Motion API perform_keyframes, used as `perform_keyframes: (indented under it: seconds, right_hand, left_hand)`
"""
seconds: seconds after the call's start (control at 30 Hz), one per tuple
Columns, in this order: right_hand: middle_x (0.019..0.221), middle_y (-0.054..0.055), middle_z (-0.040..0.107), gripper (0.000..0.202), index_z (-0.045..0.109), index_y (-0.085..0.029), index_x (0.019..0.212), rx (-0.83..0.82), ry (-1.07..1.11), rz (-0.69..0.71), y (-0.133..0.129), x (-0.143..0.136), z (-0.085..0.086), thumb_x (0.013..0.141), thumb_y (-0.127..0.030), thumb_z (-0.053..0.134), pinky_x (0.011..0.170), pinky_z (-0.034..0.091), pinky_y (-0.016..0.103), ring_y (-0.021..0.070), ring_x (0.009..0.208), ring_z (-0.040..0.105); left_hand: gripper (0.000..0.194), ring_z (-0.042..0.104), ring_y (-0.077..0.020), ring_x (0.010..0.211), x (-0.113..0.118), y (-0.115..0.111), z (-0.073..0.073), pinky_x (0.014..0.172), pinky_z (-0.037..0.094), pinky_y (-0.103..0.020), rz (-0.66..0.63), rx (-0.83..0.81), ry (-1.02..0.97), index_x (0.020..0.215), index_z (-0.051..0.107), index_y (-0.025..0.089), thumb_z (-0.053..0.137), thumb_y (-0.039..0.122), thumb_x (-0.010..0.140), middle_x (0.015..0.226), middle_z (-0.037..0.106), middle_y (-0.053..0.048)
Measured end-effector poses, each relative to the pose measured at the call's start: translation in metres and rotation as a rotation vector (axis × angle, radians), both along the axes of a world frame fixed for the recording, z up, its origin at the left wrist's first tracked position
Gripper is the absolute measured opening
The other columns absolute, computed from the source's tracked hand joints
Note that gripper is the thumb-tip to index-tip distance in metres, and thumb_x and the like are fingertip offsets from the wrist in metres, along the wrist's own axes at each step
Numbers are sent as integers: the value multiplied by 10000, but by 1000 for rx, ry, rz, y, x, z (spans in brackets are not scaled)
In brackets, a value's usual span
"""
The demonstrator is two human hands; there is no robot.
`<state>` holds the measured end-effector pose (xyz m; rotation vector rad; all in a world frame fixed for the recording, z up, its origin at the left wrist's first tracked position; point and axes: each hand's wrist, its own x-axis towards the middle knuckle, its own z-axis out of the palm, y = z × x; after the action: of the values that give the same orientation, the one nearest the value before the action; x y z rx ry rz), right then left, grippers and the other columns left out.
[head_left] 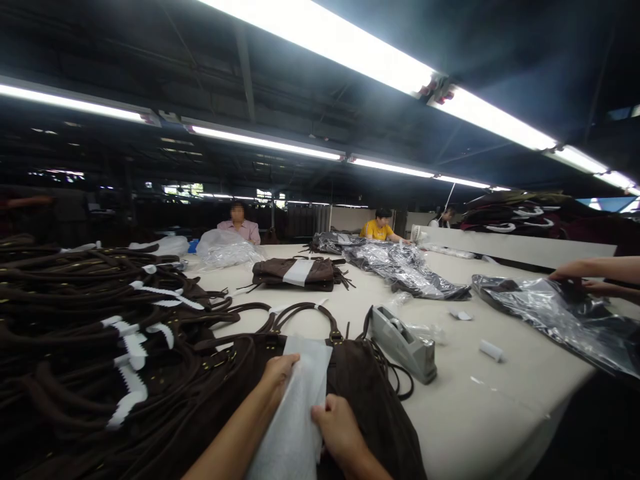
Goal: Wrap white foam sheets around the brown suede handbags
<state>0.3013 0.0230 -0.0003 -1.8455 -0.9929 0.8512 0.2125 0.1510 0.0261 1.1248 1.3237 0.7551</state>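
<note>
A strip of thin white wrapping sheet (300, 407) lies lengthwise over a dark brown handbag (370, 387) in front of me. My left hand (280, 375) grips the sheet's left edge near its upper end, thumb on top. Lower down, my right hand (339, 425) is closed on the right edge, fingers curled. The bag's looped handles (306, 308) stretch away from me past the top of the sheet. Just right of the bag stands a grey tape dispenser (404, 343).
Piled brown bags (65, 347) with white-wrapped handles crowd the left. A folded bag with a white band (299, 272) lies ahead, near plastic-wrapped bags (400, 263). At right, another person's hands (575, 272) touch a plastic-wrapped bag (555, 310). A small white roll (491, 351) lies nearby.
</note>
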Motion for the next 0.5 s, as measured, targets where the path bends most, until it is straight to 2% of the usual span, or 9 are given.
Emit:
perform_keyframes:
  seconds: [0.1, 0.27, 0.33, 0.4, 0.5]
  right_hand:
    - [583, -28, 519, 77, 535, -149, 703, -6, 269, 104, -2, 1, 5, 767, -191, 537, 377, 355, 199, 104, 461, 497]
    - [571, -26, 542, 53, 550, -138, 720, -12, 392, 146, -7, 5, 11, 725, -191, 555, 392, 427, 211, 107, 453, 516]
    - [545, -35, 534, 41, 541, -150, 690, -13, 385, 144, -8, 5, 11, 713, -182, 554, 396, 419, 214, 102, 430, 494]
    - [496, -48, 504, 71, 540, -158, 643, 2, 305, 132, -9, 5, 9, 710, -178, 550, 385, 362, 202, 94, 398, 456]
    - [464, -34, 511, 133, 603, -141, 566, 79, 77, 120, -11, 5, 4, 691, -180, 585, 425, 286, 203, 88, 429, 450]
  left_hand:
    - [246, 613, -117, 714, -2, -2, -1, 654, 534, -284, -12, 58, 94, 930, 612, 125, 572, 367, 904, 859, 640, -15]
    - [176, 616, -183, 890, -11, -13, -4, 818, 483, -364, -33, 257, 286, 767, 625, 147, 659, 309, 828, 839, 645, -17]
    - [127, 592, -221, 1011, -14, -14, -4, 879, 439, -382, -38, 317, 324, 721, 634, 164, 700, 261, 770, 873, 657, -35]
    - [102, 577, -236, 1052, -18, -9, -3, 902, 422, -384, -53, 330, 330, 703, 639, 167, 720, 222, 735, 889, 660, -41]
    - [131, 614, -186, 881, -24, 8, -4, 826, 471, -359, -93, 280, 271, 716, 626, 153, 714, 236, 768, 799, 641, -8]
